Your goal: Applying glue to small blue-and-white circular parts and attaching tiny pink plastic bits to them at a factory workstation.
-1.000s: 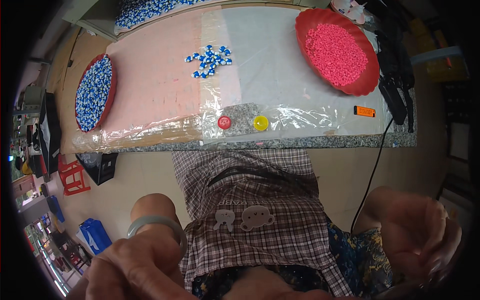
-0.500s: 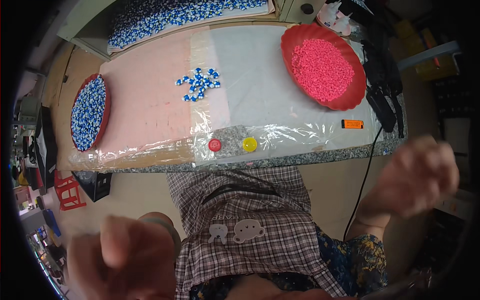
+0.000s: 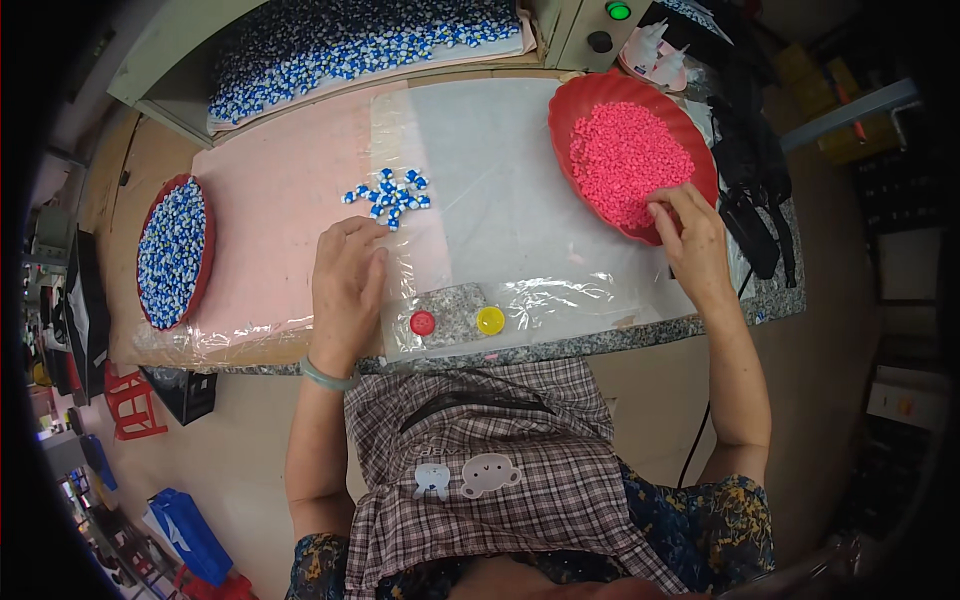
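My left hand (image 3: 345,275) is over the pink side of the table, its fingers loosely bent and the thumb apart, with nothing visible in it. Its fingertips are just short of a small loose pile of blue-and-white pieces (image 3: 385,195). At the right, my right hand (image 3: 695,240) reaches over the near rim of a red scalloped bowl (image 3: 705,170). Thumb and forefinger come together in a pinch at the edge of the small pink pieces (image 3: 625,150) inside. Whatever lies between those fingertips is too small to make out.
A second red bowl (image 3: 209,245) of blue-and-white pieces stands at the left. More fill a tray in the box (image 3: 165,95) at the back. Near the front edge lie a red cap (image 3: 422,322) and a yellow cap (image 3: 490,320). White nozzle bottles (image 3: 655,50) and black cloth-like items (image 3: 745,170) are at the right.
Both hands have moved from below and beside the table up over it: the left to the blue-and-white pile, the right into the pink pieces. The orange rectangular item is now hidden.
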`<state>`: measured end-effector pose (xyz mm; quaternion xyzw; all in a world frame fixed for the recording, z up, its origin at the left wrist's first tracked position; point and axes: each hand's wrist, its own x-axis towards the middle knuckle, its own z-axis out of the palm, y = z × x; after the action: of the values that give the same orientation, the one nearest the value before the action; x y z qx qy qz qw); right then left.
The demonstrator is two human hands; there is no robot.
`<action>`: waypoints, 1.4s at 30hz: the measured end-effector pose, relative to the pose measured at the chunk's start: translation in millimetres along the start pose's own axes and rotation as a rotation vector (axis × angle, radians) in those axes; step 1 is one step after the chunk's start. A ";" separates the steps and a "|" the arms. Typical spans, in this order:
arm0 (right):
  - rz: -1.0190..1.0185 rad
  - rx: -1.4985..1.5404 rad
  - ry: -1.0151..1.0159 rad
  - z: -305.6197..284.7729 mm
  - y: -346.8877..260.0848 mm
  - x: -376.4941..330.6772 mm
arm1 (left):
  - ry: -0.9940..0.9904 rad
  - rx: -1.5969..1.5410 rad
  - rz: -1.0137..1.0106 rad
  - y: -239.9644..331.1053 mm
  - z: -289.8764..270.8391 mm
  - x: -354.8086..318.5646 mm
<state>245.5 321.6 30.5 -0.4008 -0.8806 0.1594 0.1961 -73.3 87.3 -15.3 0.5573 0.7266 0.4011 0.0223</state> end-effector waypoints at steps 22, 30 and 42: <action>-0.327 -0.344 -0.118 45.0 68.1 82.2 | -0.451 -0.909 -0.406 95.2 166.8 109.9; -0.384 -0.290 -0.044 35.2 102.3 87.9 | -0.463 -0.862 -0.320 113.1 181.9 95.2; 0.095 0.119 0.099 26.3 121.7 90.9 | -0.627 -0.613 -0.050 140.6 163.0 78.2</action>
<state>256.6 464.7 -26.0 -0.4371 -0.8388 0.2005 0.2552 86.7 251.0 -7.8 0.6019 0.5453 0.4092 0.4158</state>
